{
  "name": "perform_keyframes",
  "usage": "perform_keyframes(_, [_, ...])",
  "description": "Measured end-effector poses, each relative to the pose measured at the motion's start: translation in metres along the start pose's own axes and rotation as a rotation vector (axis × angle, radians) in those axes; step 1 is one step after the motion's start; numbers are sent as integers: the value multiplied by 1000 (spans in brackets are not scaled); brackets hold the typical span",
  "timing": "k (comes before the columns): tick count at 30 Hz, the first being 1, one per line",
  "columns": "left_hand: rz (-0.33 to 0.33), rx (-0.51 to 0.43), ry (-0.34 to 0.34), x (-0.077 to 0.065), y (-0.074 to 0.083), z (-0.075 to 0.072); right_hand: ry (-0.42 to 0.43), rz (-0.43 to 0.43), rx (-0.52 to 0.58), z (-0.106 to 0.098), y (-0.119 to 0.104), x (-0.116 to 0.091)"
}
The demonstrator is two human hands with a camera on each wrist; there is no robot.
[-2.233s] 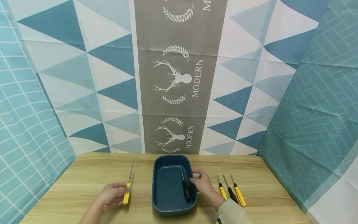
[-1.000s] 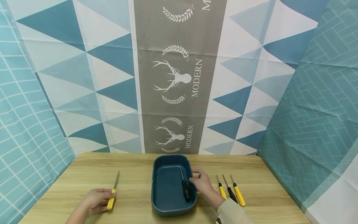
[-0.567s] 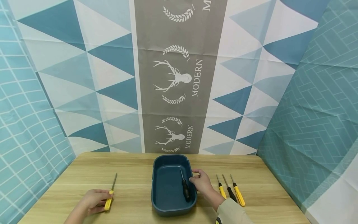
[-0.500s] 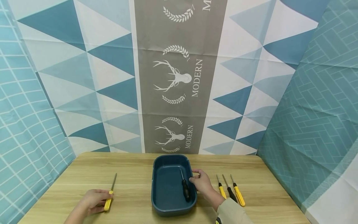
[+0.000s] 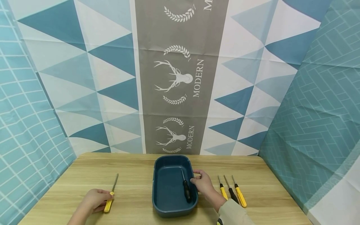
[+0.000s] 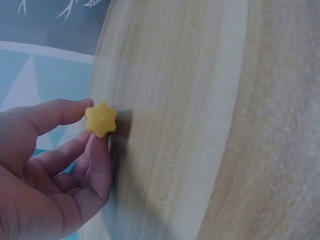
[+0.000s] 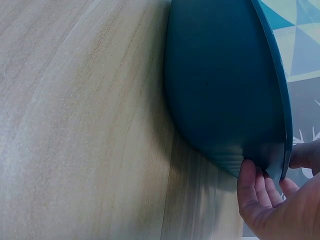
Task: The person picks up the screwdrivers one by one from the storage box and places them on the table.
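My left hand [image 5: 97, 200] pinches the yellow handle of a screwdriver [image 5: 109, 203] between thumb and fingers, low over the left part of the table. Its metal shaft points away from me. In the left wrist view, the star-shaped butt of the yellow screwdriver handle [image 6: 100, 120] faces the camera. A dark blue bin [image 5: 167, 187] sits in the middle of the table, and my right hand [image 5: 203, 183] grips its right wall, thumb over the rim. Inside, a black-handled screwdriver [image 5: 187, 190] lies along the right side. The right wrist view shows my right fingers [image 7: 248, 190] against the bin's outer wall [image 7: 225, 90].
Right of the bin, three screwdrivers lie side by side: one yellow and black [image 5: 223, 191], one black-handled [image 5: 233, 195] and another yellow and black [image 5: 240, 197]. Patterned cloth walls [image 5: 180, 78] close in the wooden table [image 5: 135, 212] at the back and both sides.
Since the oldest frame, my left hand has moved left and slightly nearer with the yellow screwdriver. Over the last half second it has barely shifted. My right hand and the bin stay put.
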State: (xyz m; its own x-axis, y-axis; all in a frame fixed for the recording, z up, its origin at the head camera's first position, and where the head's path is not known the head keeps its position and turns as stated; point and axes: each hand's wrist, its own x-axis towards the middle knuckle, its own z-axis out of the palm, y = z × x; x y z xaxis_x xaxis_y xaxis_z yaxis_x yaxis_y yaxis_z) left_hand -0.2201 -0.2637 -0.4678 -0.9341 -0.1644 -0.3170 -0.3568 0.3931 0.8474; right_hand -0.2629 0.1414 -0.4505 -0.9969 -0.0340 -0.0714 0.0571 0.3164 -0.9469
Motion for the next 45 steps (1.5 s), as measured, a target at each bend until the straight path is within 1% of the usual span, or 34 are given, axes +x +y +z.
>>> perform_keyframes(9, [-1,-6,8,-2,0,0,1,-2,9,0,-1,0])
perform_keyframes(14, [5,-9,18,-4,0,-1,6,1,7,0,-2,-1])
perform_keyframes(16, [6,-2,11,-4,-1,-3,5,-1,6,0,-3,-1])
perform_keyframes(19, [-18,2,15,-4,-2,-5,3,-5,7,0,-3,-2])
perform_keyframes(21, [-21,10,1,-4,-4,-8,3,-6,8,0,-3,-2])
perform_keyframes(23, [-32,7,5,-5,-5,-8,7,-4,7,0,-3,-2])
perform_keyframes(27, [-30,1,1,-5,-6,-9,13,1,4,0,-2,-2])
perform_keyframes(33, [-13,21,-13,-7,-6,-10,4,-3,6,1,-2,-2])
perform_keyframes(39, [-7,14,-9,-8,-3,-9,2,2,2,1,-3,-3])
perform_keyframes(43, [22,-1,26,-9,-1,-8,2,4,4,1,-3,-2])
perform_keyframes(45, [63,11,42,-10,1,-7,1,6,5,0,-3,-2])
